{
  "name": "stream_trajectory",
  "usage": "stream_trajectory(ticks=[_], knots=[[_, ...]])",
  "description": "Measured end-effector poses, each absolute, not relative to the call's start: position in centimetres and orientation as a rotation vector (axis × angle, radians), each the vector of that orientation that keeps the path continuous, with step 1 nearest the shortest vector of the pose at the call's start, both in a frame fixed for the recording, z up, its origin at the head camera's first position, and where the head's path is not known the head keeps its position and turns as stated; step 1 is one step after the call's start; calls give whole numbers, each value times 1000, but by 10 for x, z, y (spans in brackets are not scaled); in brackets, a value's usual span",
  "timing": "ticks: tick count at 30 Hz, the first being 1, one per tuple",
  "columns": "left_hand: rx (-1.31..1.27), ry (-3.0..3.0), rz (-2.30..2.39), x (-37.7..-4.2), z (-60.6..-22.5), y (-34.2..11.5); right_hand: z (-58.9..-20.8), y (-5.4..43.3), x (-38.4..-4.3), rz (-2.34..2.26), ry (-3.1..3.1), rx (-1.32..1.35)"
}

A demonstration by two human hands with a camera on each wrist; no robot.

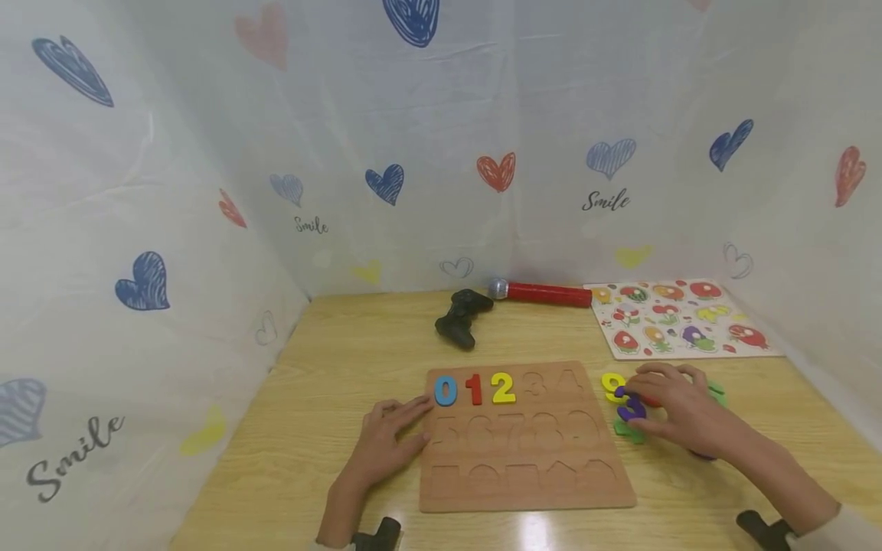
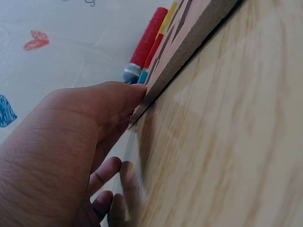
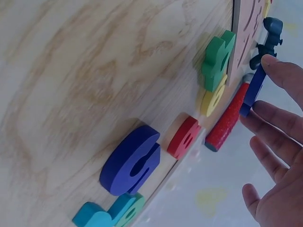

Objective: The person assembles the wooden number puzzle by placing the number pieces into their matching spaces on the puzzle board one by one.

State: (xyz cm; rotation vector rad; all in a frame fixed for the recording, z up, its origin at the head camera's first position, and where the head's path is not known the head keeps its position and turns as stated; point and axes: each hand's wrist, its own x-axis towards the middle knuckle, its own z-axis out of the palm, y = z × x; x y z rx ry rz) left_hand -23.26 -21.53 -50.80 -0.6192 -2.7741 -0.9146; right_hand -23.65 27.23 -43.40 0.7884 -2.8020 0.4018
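A wooden number board (image 1: 527, 490) lies flat, with a blue 0 (image 1: 445, 391), a red 1 (image 1: 474, 389) and a yellow 2 (image 1: 504, 388) in its top row. My left hand (image 1: 387, 442) touches the board's left edge with thumb and fingertips, its fingers fairly straight. Right of the board, my right hand (image 1: 682, 409) pinches a purple number 3 (image 1: 631, 410) between thumb and fingers. In the right wrist view this 3 (image 3: 253, 92) appears edge-on, raised off the table. Below and around it lie a yellow 9 (image 1: 610, 384) and a green number piece (image 1: 627, 431).
More loose number pieces lie near the right hand: a red one (image 3: 184, 138), a dark blue one (image 3: 129, 161) and a teal one (image 3: 102, 215). Behind the board are a black game controller (image 1: 460, 317), a red microphone (image 1: 547, 294) and a fruit puzzle board (image 1: 678, 321). A heart-printed curtain surrounds the table.
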Motion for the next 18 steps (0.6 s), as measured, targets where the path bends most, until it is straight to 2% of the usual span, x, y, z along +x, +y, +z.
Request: stream_trajectory(ticks=[18], knots=[[-600, -2789, -935, -230, -504, -213, -436, 256, -253, 401, -2722, 893]])
